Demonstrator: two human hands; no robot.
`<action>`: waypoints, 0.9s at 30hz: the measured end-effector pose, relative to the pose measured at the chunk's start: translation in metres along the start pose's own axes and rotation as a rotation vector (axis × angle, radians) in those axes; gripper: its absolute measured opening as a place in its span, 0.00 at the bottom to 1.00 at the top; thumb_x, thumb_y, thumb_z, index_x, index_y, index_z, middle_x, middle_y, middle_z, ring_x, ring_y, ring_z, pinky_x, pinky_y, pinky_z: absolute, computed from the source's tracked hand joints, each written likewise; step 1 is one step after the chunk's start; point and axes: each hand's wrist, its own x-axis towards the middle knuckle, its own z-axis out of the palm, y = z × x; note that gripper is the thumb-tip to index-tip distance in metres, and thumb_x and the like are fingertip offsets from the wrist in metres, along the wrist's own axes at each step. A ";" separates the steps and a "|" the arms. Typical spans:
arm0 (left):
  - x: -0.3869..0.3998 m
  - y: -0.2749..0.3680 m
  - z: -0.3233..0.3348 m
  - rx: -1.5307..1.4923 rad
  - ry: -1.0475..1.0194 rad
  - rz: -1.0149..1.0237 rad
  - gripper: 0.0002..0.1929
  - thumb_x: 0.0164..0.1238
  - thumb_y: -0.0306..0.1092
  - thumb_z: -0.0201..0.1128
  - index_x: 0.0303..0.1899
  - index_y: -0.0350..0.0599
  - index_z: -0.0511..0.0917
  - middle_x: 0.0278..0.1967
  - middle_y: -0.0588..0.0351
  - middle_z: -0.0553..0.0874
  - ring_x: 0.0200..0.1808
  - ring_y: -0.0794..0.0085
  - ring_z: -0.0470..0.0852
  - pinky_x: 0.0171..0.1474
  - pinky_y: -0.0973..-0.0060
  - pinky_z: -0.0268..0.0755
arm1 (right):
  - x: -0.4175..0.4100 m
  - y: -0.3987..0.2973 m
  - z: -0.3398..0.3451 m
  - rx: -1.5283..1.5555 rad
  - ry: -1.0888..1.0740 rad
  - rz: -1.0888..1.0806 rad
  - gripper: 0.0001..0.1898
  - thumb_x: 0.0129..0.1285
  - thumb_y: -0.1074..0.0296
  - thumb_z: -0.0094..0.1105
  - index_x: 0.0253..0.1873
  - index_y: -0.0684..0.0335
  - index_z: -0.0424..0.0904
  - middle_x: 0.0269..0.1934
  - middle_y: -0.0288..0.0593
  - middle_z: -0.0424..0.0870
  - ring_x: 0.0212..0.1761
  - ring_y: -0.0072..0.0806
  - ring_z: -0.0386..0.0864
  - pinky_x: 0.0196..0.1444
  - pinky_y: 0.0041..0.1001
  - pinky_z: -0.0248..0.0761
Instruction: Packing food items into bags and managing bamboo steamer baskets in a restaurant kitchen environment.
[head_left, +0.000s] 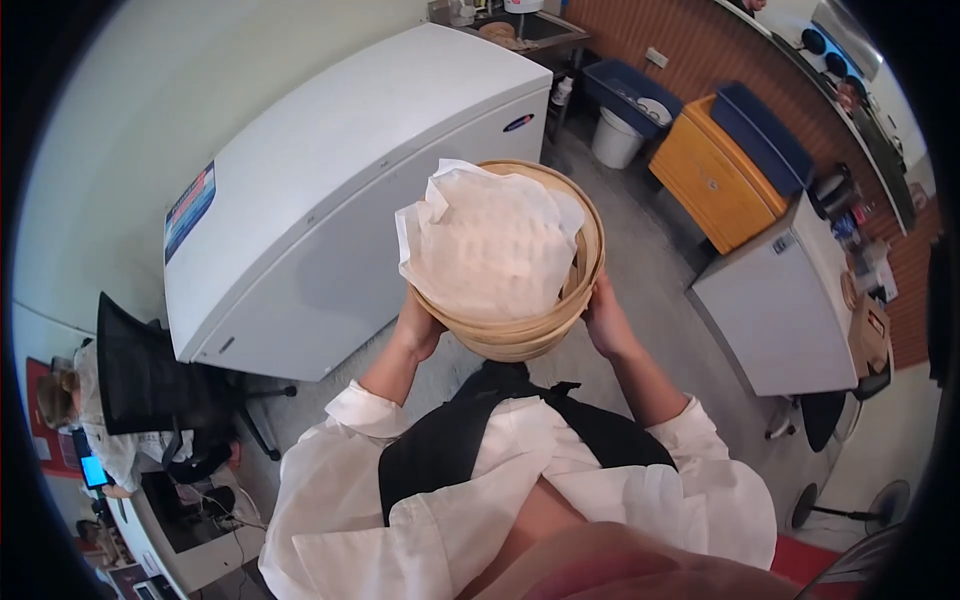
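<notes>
Between both hands I carry a round bamboo steamer (517, 339) in front of my body, above the floor. A crumpled sheet of white steamer paper (495, 240) lies in its top, rising past the rim on the left. Dark gaps show between paper and rim at the right. My left hand (421, 324) grips the steamer's lower left side. On the opposite side, my right hand (606, 313) holds the wall. The fingers of both hands are partly hidden behind the steamer.
A white chest freezer (360, 135) stands along the left wall. At right are a yellow-orange box (712, 172), a blue tub (761, 135) and a white cabinet (787, 300). A white bucket (616, 139) sits on the floor ahead. A person sits in a black mesh chair (139, 367) at left.
</notes>
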 end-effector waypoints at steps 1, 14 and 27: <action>0.023 0.007 0.001 -0.003 0.015 -0.025 0.26 0.63 0.50 0.46 0.59 0.47 0.58 0.57 0.57 0.67 0.57 0.69 0.65 0.57 0.66 0.58 | 0.027 -0.005 0.000 -0.005 -0.010 -0.021 0.31 0.63 0.42 0.23 0.64 0.56 0.50 0.60 0.38 0.60 0.61 0.27 0.58 0.61 0.29 0.49; 0.327 0.098 0.001 0.056 0.165 0.235 0.25 0.64 0.46 0.46 0.59 0.45 0.58 0.58 0.57 0.65 0.59 0.69 0.63 0.60 0.69 0.53 | 0.371 -0.073 -0.020 0.008 -0.279 -0.110 0.29 0.65 0.45 0.22 0.66 0.55 0.43 0.64 0.39 0.48 0.66 0.29 0.46 0.65 0.28 0.39; 0.541 0.148 -0.016 0.090 0.531 0.413 0.25 0.67 0.45 0.37 0.60 0.37 0.54 0.60 0.52 0.61 0.60 0.69 0.59 0.61 0.74 0.51 | 0.683 -0.095 0.015 0.106 -0.488 0.041 0.26 0.65 0.50 0.27 0.62 0.60 0.53 0.58 0.38 0.62 0.60 0.25 0.57 0.61 0.24 0.49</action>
